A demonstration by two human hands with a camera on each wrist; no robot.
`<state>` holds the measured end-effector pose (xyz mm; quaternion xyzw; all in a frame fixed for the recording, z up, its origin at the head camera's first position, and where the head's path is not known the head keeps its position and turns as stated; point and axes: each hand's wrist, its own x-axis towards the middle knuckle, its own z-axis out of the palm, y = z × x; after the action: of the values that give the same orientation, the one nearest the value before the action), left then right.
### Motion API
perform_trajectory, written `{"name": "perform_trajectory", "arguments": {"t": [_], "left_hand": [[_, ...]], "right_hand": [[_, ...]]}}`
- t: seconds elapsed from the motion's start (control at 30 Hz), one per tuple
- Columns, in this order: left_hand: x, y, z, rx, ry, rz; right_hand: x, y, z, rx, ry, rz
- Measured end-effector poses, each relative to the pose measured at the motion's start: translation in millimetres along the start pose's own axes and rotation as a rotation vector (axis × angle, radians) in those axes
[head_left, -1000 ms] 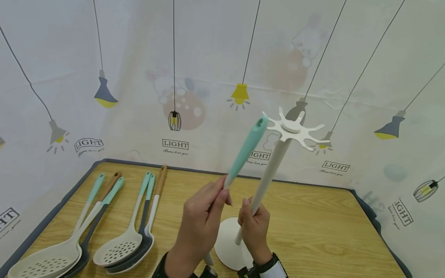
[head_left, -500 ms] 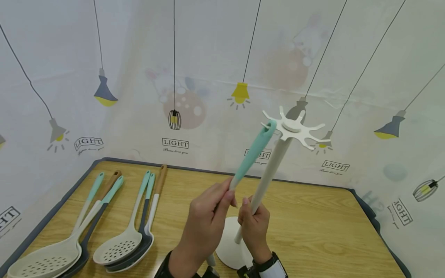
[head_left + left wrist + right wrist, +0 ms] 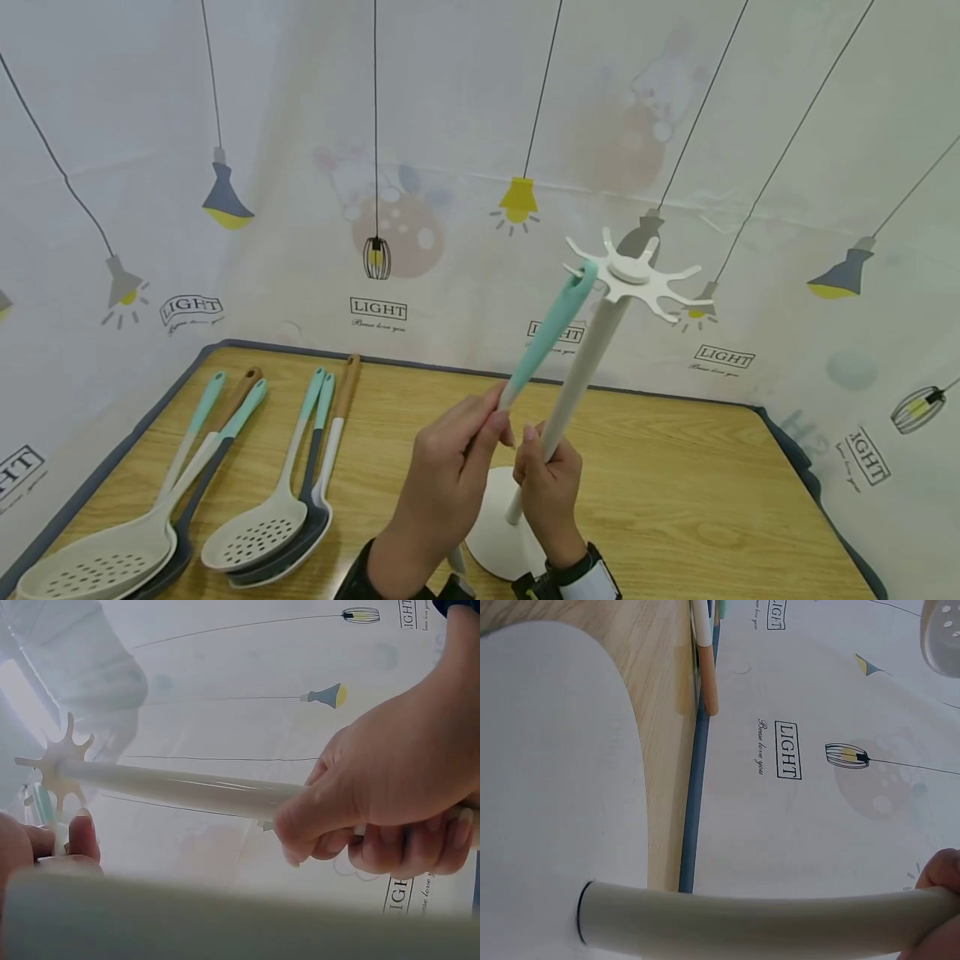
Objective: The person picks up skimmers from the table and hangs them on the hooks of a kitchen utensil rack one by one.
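Note:
My left hand (image 3: 442,483) pinches a skimmer by its pale shaft, just below the teal handle (image 3: 551,325). The handle leans up to the right; its holed end meets a prong of the white rack head (image 3: 630,271), whose tip pokes out on the left side. A perforated white skimmer head (image 3: 945,634) shows in the right wrist view. Around the middle of the white pole (image 3: 588,367) wraps my right hand (image 3: 551,492), and the pole tilts slightly right. Its round white base (image 3: 498,533) stands on the table, partly hidden by my hands.
Two clusters of utensils lie on the wooden table (image 3: 697,483) at left: one has a large perforated skimmer (image 3: 97,558), the other a smaller slotted spoon (image 3: 255,533). Dark edging (image 3: 465,372) borders the tabletop. Behind hangs a backdrop (image 3: 457,108) printed with lamps.
My left hand has moved a little right, bringing the teal handle's end further onto the rack prong, then nearly stopped. My right hand and the stand have stayed put.

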<state>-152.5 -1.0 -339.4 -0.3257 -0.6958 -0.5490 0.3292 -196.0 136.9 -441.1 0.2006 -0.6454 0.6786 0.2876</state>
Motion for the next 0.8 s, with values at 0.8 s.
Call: {"name": "perform_trajectory", "arguments": {"t": [0.8], "left_hand": [[-5.3,-22.7,10.5,-0.065,-0.113,-0.081]], "right_hand": [[0.2,2.6,-0.8,0.041,-0.005,-0.041]]}}
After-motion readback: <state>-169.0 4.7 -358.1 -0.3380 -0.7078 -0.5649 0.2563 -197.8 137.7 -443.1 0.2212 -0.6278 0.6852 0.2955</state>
